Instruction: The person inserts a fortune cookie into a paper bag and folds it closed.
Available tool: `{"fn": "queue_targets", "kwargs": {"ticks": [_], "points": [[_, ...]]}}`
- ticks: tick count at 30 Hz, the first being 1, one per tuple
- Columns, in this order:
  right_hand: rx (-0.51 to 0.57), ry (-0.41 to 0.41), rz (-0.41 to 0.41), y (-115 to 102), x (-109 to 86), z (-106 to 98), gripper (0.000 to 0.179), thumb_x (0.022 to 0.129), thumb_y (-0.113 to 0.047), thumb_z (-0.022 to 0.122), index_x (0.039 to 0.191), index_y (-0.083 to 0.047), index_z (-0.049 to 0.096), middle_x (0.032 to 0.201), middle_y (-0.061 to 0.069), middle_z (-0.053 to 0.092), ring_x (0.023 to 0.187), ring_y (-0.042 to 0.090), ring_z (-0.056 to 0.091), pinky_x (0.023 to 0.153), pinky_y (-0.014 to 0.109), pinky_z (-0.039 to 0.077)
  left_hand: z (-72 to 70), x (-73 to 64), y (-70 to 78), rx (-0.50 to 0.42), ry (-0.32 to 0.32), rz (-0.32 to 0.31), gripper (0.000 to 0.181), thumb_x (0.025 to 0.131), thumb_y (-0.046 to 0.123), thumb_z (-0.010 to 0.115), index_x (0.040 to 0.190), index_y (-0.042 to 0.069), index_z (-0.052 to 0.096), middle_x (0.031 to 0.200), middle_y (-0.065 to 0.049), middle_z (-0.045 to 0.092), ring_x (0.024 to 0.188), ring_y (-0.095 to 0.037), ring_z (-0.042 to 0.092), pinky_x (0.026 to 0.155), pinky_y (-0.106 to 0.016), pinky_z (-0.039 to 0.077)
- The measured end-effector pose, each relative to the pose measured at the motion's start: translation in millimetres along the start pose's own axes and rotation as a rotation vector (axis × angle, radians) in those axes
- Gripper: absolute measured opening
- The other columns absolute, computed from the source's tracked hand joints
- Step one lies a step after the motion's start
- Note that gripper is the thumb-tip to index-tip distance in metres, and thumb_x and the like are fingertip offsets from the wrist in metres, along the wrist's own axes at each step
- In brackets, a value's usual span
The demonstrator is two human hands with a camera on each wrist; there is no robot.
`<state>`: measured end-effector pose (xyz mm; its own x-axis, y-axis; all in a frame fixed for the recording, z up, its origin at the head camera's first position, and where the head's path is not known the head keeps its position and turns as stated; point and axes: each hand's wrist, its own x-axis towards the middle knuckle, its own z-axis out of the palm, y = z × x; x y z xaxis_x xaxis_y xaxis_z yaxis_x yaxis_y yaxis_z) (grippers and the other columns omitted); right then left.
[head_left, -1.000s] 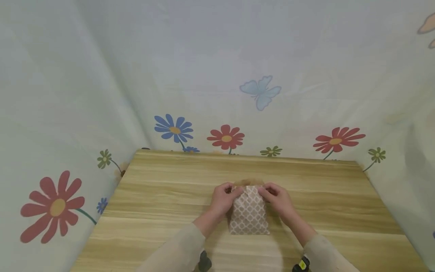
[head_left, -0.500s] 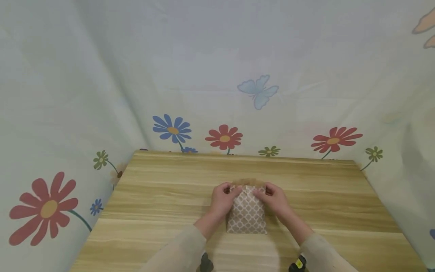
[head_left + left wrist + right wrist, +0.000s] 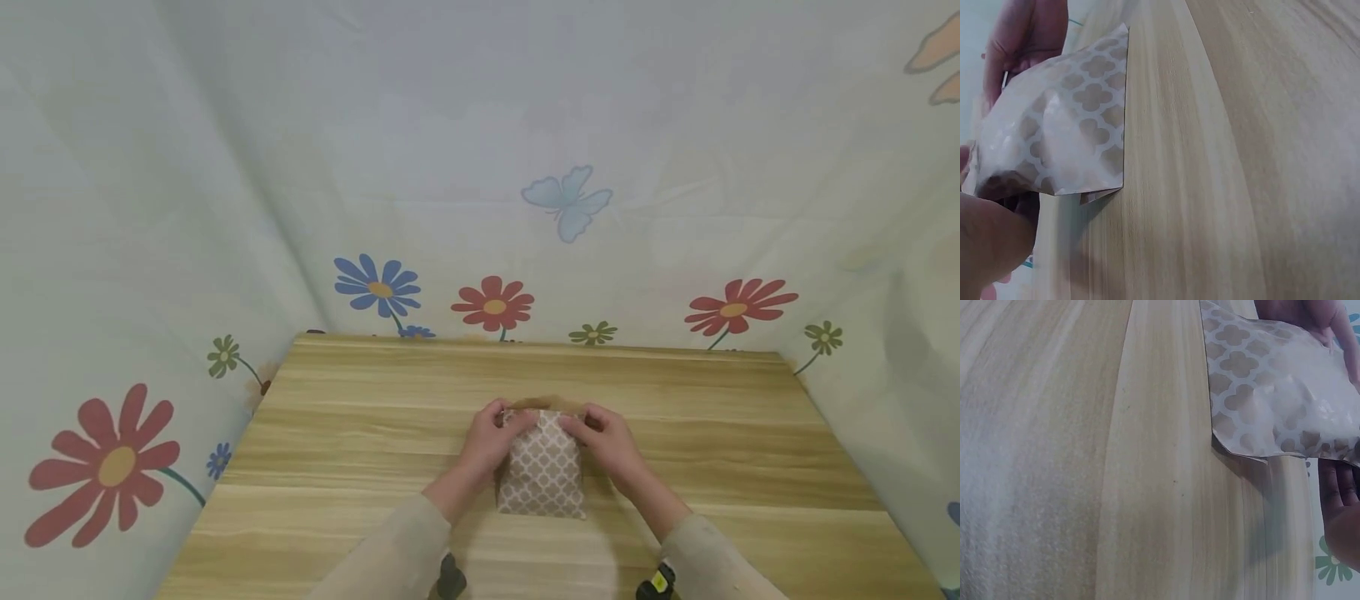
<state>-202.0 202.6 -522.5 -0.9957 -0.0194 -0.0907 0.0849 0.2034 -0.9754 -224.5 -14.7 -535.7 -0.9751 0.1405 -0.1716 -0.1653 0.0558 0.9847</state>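
A brown paper bag point(image 3: 542, 475) with a white lattice pattern stands on the wooden table, its base down and its top towards the far edge. My left hand point(image 3: 489, 437) pinches the bag's upper left corner, thumb on the front face and fingers behind. At the upper right corner my right hand point(image 3: 609, 435) pinches it the same way. A plain brown strip of the bag point(image 3: 551, 402) shows above the thumbs. In the left wrist view the patterned front point(image 3: 1079, 119) bulges and is creased near the top. What the bag contains is hidden.
The wooden table point(image 3: 360, 417) spreads around the bag on all sides. Behind it hangs a pale cloth backdrop point(image 3: 450, 150) printed with flowers and a butterfly. Dark wrist devices point(image 3: 657, 581) sit at the sleeves.
The bag and both hands have shifted slightly left in the head view, as has the backdrop. The right thumb has moved inward along the bag's top. Both hands keep hold of the bag.
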Motion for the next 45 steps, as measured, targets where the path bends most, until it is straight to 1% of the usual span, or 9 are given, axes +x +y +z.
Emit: {"fn": "queue_targets", "kwargs": {"ticks": [4,12,21,24,28,31,37,41,45], "points": [[-0.003,-0.013,-0.008,0.1,0.3,0.0,0.031,0.101,-0.026,0.077,0.086,-0.003,0.061,0.089,0.005,0.062,0.085,0.018,0.057,0.076,0.028,0.054,-0.6,1.3,-1.4,0.065,-0.02,0.0,0.041,0.091,0.043,0.086,0.114,0.012,0.072,0.11,-0.003,0.07,0.095,-0.017,0.064,0.084,-0.031,0.053],[0.02,-0.04,-0.011,1.0,-0.5,-2.4,0.03,0.101,-0.023,0.076,0.092,0.003,0.064,0.092,0.005,0.067,0.088,0.017,0.062,0.08,0.027,0.055,1.1,2.8,-2.5,0.082,0.003,0.014,0.031,0.088,0.031,0.09,0.101,0.009,0.072,0.096,-0.004,0.068,0.081,-0.017,0.061,0.069,-0.029,0.053],[0.002,-0.052,0.015,-0.8,1.0,-0.7,0.029,0.101,-0.027,0.077,0.11,0.0,0.072,0.101,0.006,0.072,0.093,0.019,0.065,0.08,0.028,0.055,3.8,2.4,-2.4,0.076,0.034,0.018,0.034,0.088,0.032,0.089,0.113,0.013,0.076,0.11,-0.001,0.075,0.096,-0.016,0.067,0.086,-0.032,0.057],[0.009,-0.031,0.011,-1.0,1.6,0.2,0.027,0.1,-0.023,0.078,0.11,0.001,0.072,0.099,0.006,0.07,0.09,0.018,0.064,0.077,0.027,0.054,6.3,2.0,-1.0,0.088,0.057,0.033,0.032,0.089,0.032,0.088,0.11,0.011,0.075,0.108,-0.001,0.075,0.095,-0.015,0.066,0.087,-0.032,0.056],[0.006,-0.006,0.008,-0.7,2.2,0.7,0.026,0.099,-0.023,0.079,0.099,0.001,0.068,0.091,0.006,0.066,0.085,0.019,0.061,0.072,0.028,0.053,7.4,1.4,-0.3,0.068,0.06,0.039,0.03,0.091,0.03,0.087,0.107,0.009,0.074,0.103,-0.002,0.074,0.09,-0.015,0.065,0.083,-0.03,0.055],[0.001,-0.008,0.008,0.2,2.3,0.1,0.028,0.1,-0.024,0.078,0.094,0.001,0.065,0.088,0.005,0.064,0.083,0.019,0.058,0.071,0.028,0.051,5.8,2.7,-2.3,0.055,0.047,0.029,0.03,0.091,0.03,0.086,0.106,0.008,0.074,0.097,-0.002,0.074,0.085,-0.014,0.066,0.078,-0.028,0.056],[0.036,-0.033,0.003,4.7,3.6,-2.7,0.027,0.102,-0.021,0.075,0.105,0.005,0.07,0.095,0.008,0.069,0.089,0.018,0.064,0.079,0.027,0.056,-5.7,9.2,-6.1,0.056,-0.031,0.019,0.028,0.095,0.029,0.083,0.105,0.005,0.073,0.086,-0.001,0.072,0.075,-0.012,0.065,0.067,-0.025,0.054],[-0.008,0.016,0.001,6.3,3.3,-4.6,0.023,0.1,-0.018,0.076,0.101,0.003,0.07,0.096,0.007,0.07,0.091,0.016,0.064,0.081,0.026,0.056,-17.5,11.9,-4.6,0.096,-0.088,0.062,0.025,0.097,0.025,0.081,0.108,0.003,0.074,0.088,-0.005,0.077,0.073,-0.012,0.066,0.064,-0.025,0.051],[-0.069,0.051,0.004,6.3,2.2,-5.5,0.018,0.099,-0.017,0.078,0.104,0.0,0.074,0.102,0.007,0.073,0.095,0.014,0.066,0.083,0.024,0.056,-27.2,14.3,-5.6,0.155,-0.105,0.108,0.02,0.097,0.022,0.08,0.103,0.004,0.075,0.092,-0.005,0.079,0.076,-0.011,0.067,0.067,-0.025,0.053]]}}
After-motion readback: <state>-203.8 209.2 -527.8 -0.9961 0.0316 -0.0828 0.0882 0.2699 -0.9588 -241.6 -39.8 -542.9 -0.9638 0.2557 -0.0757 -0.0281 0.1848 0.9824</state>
